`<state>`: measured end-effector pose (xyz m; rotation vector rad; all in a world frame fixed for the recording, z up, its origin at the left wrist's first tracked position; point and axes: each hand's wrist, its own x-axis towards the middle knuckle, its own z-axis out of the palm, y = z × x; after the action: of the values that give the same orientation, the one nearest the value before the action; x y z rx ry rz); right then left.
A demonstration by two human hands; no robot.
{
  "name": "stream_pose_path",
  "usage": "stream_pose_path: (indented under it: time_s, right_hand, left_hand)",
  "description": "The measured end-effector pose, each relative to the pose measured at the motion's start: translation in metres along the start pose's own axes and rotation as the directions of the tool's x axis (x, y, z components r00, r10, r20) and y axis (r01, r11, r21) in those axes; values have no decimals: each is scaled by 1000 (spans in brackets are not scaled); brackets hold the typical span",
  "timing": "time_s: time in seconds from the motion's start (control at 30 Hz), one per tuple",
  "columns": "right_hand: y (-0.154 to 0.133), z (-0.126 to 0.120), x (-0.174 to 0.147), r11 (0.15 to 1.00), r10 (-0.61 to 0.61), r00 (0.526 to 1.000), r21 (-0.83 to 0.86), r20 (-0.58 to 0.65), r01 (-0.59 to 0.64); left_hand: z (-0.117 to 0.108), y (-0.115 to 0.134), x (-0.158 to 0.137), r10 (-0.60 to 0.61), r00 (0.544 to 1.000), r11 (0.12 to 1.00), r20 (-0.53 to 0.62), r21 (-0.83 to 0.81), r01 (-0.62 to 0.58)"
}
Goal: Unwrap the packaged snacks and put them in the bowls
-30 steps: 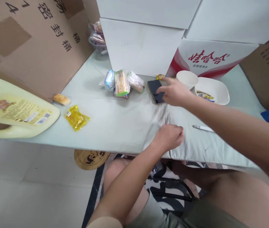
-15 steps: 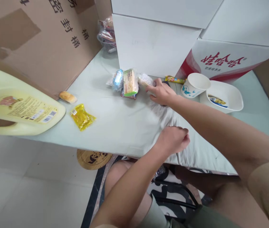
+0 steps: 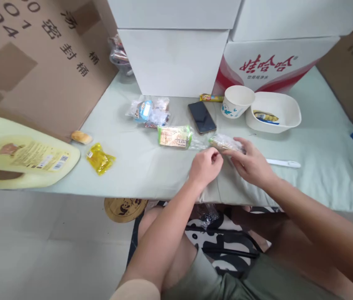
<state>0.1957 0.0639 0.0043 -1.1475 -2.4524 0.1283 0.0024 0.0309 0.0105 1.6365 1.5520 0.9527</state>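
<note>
While the right hand grips a clear-wrapped snack mid-counter, the left hand curls its fingers close beside it; whether they pinch anything cannot be told. A phone lies just to the snack's far left.

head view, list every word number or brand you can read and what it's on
"密封桶": left brown carton
"汤", "桶": same
"01", "04": same, beside cut-off digits
"娃哈哈": white-and-red carton
"饮用纯净水": same
Too small or blurred: yellow jug, green-edged packet, small packets, right carton
</note>
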Motion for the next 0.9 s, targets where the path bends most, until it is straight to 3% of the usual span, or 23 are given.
stream_pose_path:
  time_s: [0.1, 0.2, 0.27, 0.33, 0.43, 0.47, 0.53, 0.6, 0.63, 0.73, 0.9]
  right_hand:
    - [-2, 7, -23, 997, 42, 999, 69, -4, -42]
    - [1, 3, -38, 984, 113, 989, 151, -98, -97]
    - [4, -3, -47, 972, 197, 963, 166, -184, -167]
    - [5, -9, -55, 951, 298, 912, 173, -281, -257]
    - [0, -12, -61, 923, 383, 839, 187, -387, -335]
    - [-4, -12, -61, 933, 357, 847, 185, -393, -308]
    - [-10, -11, -59, 972, 211, 914, 170, -347, -161]
    - [-9, -11, -58, 985, 61, 961, 172, -270, -14]
    - [-5, -12, -58, 984, 44, 970, 179, -240, 0]
    - [22, -20, -61, 975, 189, 955, 157, -228, -155]
    - [79, -25, -77, 900, 432, 889, 6, -149, -436]
  left_hand:
    - [-1, -3, 11, -18, 993, 1000, -118, 22, 21]
    - [-6, -8, 21, -64, 969, 998, -237, -5, 64]
    - [-6, -10, 23, -116, 960, 992, -253, -68, 102]
    - [0, -8, 20, -173, 969, 975, -176, -169, 144]
    - [19, 3, 11, -213, 968, 865, 134, -435, 250]
    - [26, 7, 8, -196, 948, 793, 252, -528, 304]
    - [38, 15, 5, -164, 904, 640, 395, -654, 403]
    - [45, 18, 7, -200, 907, 535, 371, -734, 419]
    - [46, 18, 9, -241, 918, 504, 314, -768, 395]
    - [41, 12, 18, -335, 926, 455, 172, -832, 319]
    - [27, 4, 25, -333, 916, 393, 225, -850, 351]
